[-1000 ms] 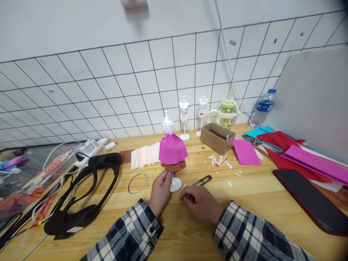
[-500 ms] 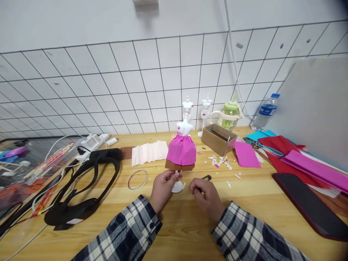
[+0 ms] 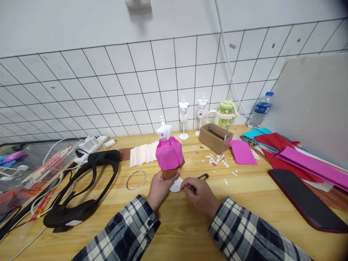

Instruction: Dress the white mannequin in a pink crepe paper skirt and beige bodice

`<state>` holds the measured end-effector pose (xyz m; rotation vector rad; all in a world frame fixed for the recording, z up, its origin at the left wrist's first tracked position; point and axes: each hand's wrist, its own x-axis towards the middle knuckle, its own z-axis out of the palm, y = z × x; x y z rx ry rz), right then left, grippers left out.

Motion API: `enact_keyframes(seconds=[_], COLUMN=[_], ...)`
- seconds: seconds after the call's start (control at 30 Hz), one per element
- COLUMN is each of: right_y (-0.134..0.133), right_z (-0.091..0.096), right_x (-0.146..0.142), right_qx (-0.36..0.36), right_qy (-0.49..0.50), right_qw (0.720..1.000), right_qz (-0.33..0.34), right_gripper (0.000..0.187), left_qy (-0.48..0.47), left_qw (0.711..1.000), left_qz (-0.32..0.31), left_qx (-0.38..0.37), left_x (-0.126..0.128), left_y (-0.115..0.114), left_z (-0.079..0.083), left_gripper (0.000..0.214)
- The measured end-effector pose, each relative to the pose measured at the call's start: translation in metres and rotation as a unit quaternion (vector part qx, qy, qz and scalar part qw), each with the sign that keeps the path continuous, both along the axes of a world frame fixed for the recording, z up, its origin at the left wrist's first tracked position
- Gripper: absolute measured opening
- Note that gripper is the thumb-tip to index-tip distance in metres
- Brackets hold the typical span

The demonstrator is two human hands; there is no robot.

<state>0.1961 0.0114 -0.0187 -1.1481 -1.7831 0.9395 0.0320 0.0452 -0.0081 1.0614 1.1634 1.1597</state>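
Observation:
My left hand (image 3: 160, 189) is closed around the stand of a small white dress-form mannequin (image 3: 164, 130), just below its skirt. The mannequin leans to the left and wears a gathered magenta skirt (image 3: 170, 153) over a brown layer (image 3: 170, 172). Its round white base (image 3: 176, 185) faces up toward me between my hands. My right hand (image 3: 199, 193) is curled, thumb and fingers pressed together at the right edge of the base. What these fingers hold, if anything, is hidden. Behind them a black looped handle (image 3: 203, 176) lies on the table, its other end covered.
Two bare mannequins (image 3: 183, 114) stand by the wall, near a cardboard box (image 3: 216, 139) and a green-lidded cup (image 3: 226, 114). White paper scraps (image 3: 217, 159) lie before the box. A phone (image 3: 307, 199) is at right, a black headset (image 3: 78, 203) and a ring (image 3: 136, 180) at left.
The mannequin has tipped from upright to the left, baring its base and the mannequin behind. My right hand has come in to the base's edge. The view has turned slightly right.

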Motion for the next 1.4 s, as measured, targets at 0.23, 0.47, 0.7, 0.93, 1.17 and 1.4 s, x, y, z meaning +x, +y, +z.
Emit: enact_keyframes(seconds=[0.23,0.47,0.7,0.93,1.17,1.4], right_y=[0.0,-0.005,-0.004,-0.003,-0.003,-0.002], right_z=[0.001,0.011,0.023,0.022,0.023,0.022], right_x=[-0.001,0.0,0.006,0.007,0.008,0.01], right_qx=[-0.004,-0.189,-0.355,-0.419,-0.426,-0.419], right_qy=[0.002,0.335,0.546,0.56,0.568,0.59], right_qw=[1.0,0.922,0.753,0.712,0.701,0.683], right_qz=[0.011,0.05,0.095,0.063,0.069,0.098], right_gripper=[0.017,0.018,0.038,0.037,0.04,0.035], left_qy=[0.002,0.021,0.061,0.08,0.083,0.074], left_qw=[1.0,0.999,0.997,0.995,0.994,0.994], left_qz=[-0.014,-0.031,-0.044,-0.059,-0.068,-0.073], left_qx=[0.006,0.012,0.022,0.024,0.028,0.026], left_x=[0.001,0.0,0.001,0.002,0.001,0.003], left_y=[0.0,-0.002,-0.003,-0.003,-0.003,-0.004], left_z=[0.0,0.001,0.002,0.0,-0.002,0.001], left_gripper=[0.033,0.033,0.031,0.032,0.033,0.031])
